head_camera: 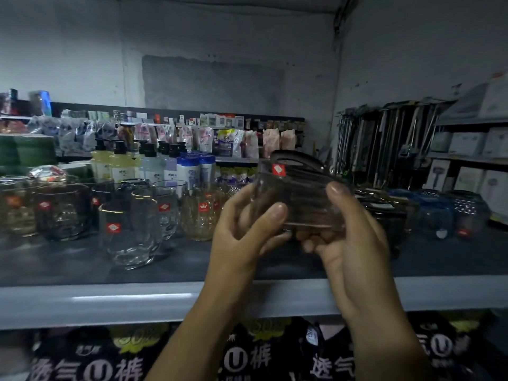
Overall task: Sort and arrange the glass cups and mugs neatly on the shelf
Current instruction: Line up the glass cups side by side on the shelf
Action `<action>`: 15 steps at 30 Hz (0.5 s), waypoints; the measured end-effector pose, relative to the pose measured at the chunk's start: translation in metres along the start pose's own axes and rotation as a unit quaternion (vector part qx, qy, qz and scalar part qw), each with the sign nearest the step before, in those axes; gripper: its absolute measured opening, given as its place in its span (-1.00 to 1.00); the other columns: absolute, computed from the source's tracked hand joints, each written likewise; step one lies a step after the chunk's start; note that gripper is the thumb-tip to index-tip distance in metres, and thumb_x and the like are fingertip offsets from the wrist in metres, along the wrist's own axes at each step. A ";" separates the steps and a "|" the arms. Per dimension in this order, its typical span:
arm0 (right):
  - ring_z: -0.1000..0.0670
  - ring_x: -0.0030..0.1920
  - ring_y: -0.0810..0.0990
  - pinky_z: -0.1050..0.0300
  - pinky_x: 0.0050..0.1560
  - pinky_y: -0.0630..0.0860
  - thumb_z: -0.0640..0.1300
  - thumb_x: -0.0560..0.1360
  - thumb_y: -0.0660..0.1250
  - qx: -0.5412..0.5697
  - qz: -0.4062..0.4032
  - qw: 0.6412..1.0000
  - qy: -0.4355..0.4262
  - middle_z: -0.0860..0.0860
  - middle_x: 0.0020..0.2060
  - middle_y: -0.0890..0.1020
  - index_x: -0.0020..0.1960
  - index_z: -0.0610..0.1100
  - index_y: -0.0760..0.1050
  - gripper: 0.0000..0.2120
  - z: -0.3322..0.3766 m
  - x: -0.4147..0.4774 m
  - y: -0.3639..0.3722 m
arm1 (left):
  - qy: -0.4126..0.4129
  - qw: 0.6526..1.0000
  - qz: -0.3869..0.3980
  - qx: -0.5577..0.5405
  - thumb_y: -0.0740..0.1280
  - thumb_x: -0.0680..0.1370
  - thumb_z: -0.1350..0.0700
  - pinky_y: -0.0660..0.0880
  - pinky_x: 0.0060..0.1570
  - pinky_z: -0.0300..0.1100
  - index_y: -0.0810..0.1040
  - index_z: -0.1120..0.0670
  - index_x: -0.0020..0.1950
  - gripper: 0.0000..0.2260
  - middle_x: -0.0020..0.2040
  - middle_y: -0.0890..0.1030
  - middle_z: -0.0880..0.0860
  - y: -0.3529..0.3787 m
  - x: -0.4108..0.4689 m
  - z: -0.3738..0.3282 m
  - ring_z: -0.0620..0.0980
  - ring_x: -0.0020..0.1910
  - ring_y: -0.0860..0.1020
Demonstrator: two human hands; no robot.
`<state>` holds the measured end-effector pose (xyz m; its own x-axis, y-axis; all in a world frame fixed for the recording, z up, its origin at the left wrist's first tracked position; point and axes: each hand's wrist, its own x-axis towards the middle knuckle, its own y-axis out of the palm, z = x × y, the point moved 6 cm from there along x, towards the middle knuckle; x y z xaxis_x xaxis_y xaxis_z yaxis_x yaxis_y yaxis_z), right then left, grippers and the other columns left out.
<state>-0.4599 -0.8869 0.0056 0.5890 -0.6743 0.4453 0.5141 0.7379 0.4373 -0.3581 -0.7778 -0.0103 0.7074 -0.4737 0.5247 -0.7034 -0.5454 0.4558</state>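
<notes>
Gripping a clear ribbed glass cup (299, 196) — both hands.

Dim light throughout. Grey wall (220, 28) seen at 12 o'clock, darker patch (211, 81) set in it. Stocked rack (82, 107) ranged below. White-boxed shelving (464, 158) placed at 3 o'clock.

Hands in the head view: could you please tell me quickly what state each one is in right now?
Left hand: holds the clear glass cup with a red sticker.
Right hand: holds the same cup from the other side.
</notes>
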 end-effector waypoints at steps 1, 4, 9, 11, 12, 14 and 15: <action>-0.05 -0.23 0.60 0.05 -0.36 0.42 0.06 0.45 0.40 -0.021 -0.011 1.000 -0.015 -0.09 -0.15 0.68 0.06 -0.16 0.62 -0.68 0.004 -0.002 -0.009 | -0.001 1.000 -0.006 0.000 0.53 0.31 -0.05 0.67 -0.13 0.04 0.52 0.03 0.35 -0.37 0.20 0.69 0.12 -0.006 -0.001 -0.003 0.17 0.07 0.70; 0.02 -0.21 0.62 0.02 -0.30 0.44 0.07 0.43 0.40 -0.088 -0.008 0.996 -0.031 0.00 -0.16 0.69 0.03 -0.06 0.63 -0.73 0.012 -0.010 -0.025 | -0.010 0.997 0.006 0.082 0.52 0.29 -0.14 0.65 -0.23 -0.09 0.54 -0.03 0.35 -0.36 0.17 0.69 0.09 -0.011 -0.006 -0.005 0.10 0.00 0.72; 0.03 -0.01 0.64 0.03 -0.12 0.50 0.09 0.47 0.43 -0.136 0.013 0.989 -0.049 0.08 0.00 0.70 0.28 0.01 0.57 -0.59 0.021 -0.009 -0.040 | 0.002 0.983 0.081 0.164 0.57 0.38 -0.03 0.64 0.00 -0.12 0.62 0.03 0.26 -0.53 0.11 0.73 0.05 0.011 -0.007 -0.001 0.20 0.07 0.70; 0.05 -0.02 0.64 0.02 -0.06 0.48 0.13 0.49 0.43 -0.160 0.039 0.984 -0.069 0.08 0.00 0.69 0.31 -0.01 0.56 -0.56 0.030 -0.002 -0.046 | -0.011 0.983 0.106 0.152 0.57 0.40 0.02 0.66 0.05 -0.03 0.58 0.07 0.28 -0.53 0.16 0.71 0.05 0.020 -0.006 0.001 0.22 0.08 0.69; 0.06 -0.02 0.64 0.03 -0.05 0.48 0.15 0.48 0.45 -0.176 0.051 0.980 -0.081 0.07 -0.01 0.69 0.32 -0.03 0.55 -0.53 0.036 0.003 -0.047 | -0.014 0.980 0.115 0.162 0.56 0.43 0.02 0.66 0.08 -0.01 0.58 0.07 0.29 -0.54 0.17 0.71 0.05 0.023 -0.005 0.002 0.19 0.08 0.70; 0.09 0.02 0.65 0.08 0.00 0.49 0.18 0.44 0.49 -0.211 0.070 0.971 -0.090 0.08 0.05 0.69 0.35 -0.02 0.54 -0.45 0.048 0.016 -0.051 | -0.009 0.967 0.126 0.219 0.53 0.48 0.02 0.65 0.06 -0.11 0.57 0.06 0.32 -0.57 0.12 0.73 0.02 0.028 0.001 0.001 0.06 0.05 0.72; 0.11 0.06 0.66 0.09 0.02 0.51 0.20 0.41 0.50 -0.239 0.079 0.963 -0.094 0.09 0.10 0.69 0.37 0.02 0.54 -0.42 0.054 0.024 -0.051 | 0.001 0.955 0.131 0.265 0.50 0.48 -0.01 0.64 0.04 -0.17 0.57 0.03 0.33 -0.56 0.09 0.74 -0.01 0.029 0.005 0.000 -0.01 0.03 0.72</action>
<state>-0.5056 -0.9425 0.0357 0.5835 -0.5123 0.6301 0.6815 0.7309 -0.0369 -0.3752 -0.7963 0.0056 0.5119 -0.6406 0.5724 -0.7210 -0.6826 -0.1191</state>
